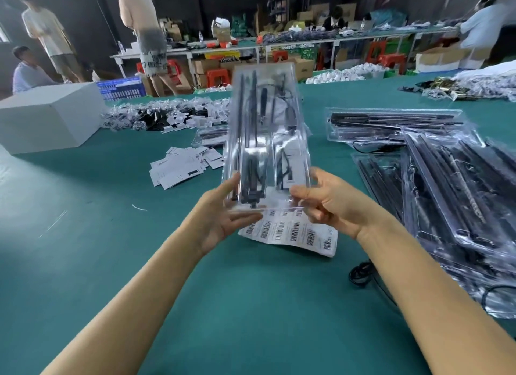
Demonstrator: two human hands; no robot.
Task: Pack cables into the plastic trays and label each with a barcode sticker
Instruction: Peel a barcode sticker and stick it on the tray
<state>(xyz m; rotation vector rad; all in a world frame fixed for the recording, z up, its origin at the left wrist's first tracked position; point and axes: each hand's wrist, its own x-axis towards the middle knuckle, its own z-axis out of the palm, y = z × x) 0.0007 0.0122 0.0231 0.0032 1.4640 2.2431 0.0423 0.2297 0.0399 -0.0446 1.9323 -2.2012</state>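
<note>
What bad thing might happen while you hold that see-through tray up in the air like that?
The clear tray is raised and tilted, held only at its near end by the left hand and right hand. If it isn't sealed, the black cables inside may slide toward the hands or spill out. The grip looks light, so the slippery plastic might drop onto the barcode sticker sheet below and crumple it.

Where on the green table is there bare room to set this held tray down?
Bare cloth lies left of the barcode sheet, below the loose cards. Near edge too. Crowded right: the tray pile.
</note>
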